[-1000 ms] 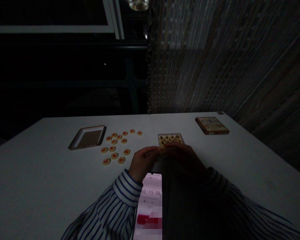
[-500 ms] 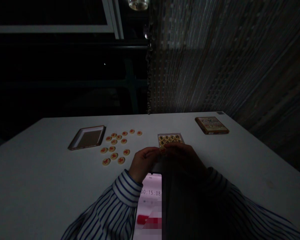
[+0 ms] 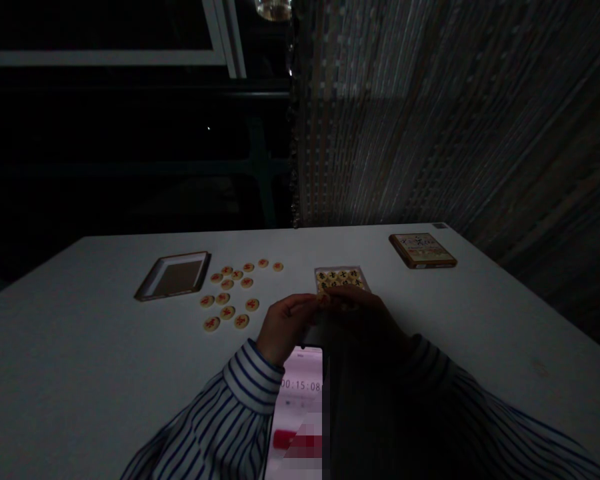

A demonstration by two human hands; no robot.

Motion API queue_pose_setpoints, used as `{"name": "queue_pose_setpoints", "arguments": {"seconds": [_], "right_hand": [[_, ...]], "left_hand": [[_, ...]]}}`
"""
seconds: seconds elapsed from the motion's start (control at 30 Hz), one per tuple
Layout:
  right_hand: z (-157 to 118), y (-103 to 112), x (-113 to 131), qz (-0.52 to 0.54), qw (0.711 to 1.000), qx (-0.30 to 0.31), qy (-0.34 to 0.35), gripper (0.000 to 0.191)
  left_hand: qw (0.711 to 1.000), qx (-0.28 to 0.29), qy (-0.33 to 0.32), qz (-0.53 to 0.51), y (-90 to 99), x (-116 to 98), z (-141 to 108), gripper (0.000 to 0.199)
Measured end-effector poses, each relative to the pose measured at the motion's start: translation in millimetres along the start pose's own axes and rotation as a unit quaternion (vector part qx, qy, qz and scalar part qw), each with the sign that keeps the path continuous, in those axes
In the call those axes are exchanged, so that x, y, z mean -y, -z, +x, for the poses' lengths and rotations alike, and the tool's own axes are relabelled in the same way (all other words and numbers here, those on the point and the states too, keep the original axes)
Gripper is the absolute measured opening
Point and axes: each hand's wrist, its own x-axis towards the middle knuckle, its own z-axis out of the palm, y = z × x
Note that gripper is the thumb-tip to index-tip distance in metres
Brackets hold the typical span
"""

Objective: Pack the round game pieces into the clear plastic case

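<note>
A Chinese chess piece with a red character (image 3: 323, 299) is between my two hands, just in front of the small tray. My left hand (image 3: 286, 327) pinches its left side with the fingertips. Over its right side my right hand (image 3: 373, 319) is curled, fingertips against the piece; deep shadow hides most of that hand. Behind the fingers lies the small tray (image 3: 362, 270), filled with rows of black-lettered Chinese chess pieces (image 3: 343, 275); its near part is covered by my hands. Several loose red-lettered pieces (image 3: 227, 313) lie scattered left of my hands.
An open box half (image 3: 145, 291) rests at the left of the white table (image 3: 105, 373). A printed box lid (image 3: 425, 248) lies at the far right. Below my hands a phone (image 3: 300, 373) shows a timer. A bead curtain (image 3: 380, 133) hangs behind the table.
Both hands stay almost in place around the piece, which seems slightly turned between the fingers. The whole view has shifted a little. The loose pieces have not moved.
</note>
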Motion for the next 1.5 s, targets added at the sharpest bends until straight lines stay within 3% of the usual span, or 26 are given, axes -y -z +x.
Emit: {"name": "queue_pose_setpoints", "arguments": {"seconds": [0.27, 0.7, 0.83, 1.1, 1.27, 1.5], "right_hand": [[-2, -5, -14, -0.053, 0.998, 0.0, 0.044, 0.03], [2, 4, -3, -0.137, 0.989, 0.024, 0.046, 0.022], [2, 11, -10, -0.177, 0.981, 0.032, 0.071, 0.028], [1, 27, -16, -0.232, 0.97, 0.049, 0.049, 0.027], [1, 37, -16, -0.237, 0.97, 0.035, 0.05, 0.024], [-3, 46, -37, -0.229, 0.971, 0.058, 0.033, 0.026]], "left_hand": [[0.999, 0.007, 0.023, -0.026, -2.3, -2, 0, 0.028], [1.0, 0.006, 0.009, -0.015, -0.3, -2, -1, 0.025], [0.999, -0.023, 0.013, -0.019, 1.7, -3, 0, 0.027], [0.995, -0.077, -0.035, 0.044, 7.9, -6, 3, 0.031], [0.988, -0.086, -0.076, 0.107, 15.8, -3, 8, 0.033], [0.988, -0.095, -0.072, 0.102, 18.2, -1, 9, 0.036]]}}
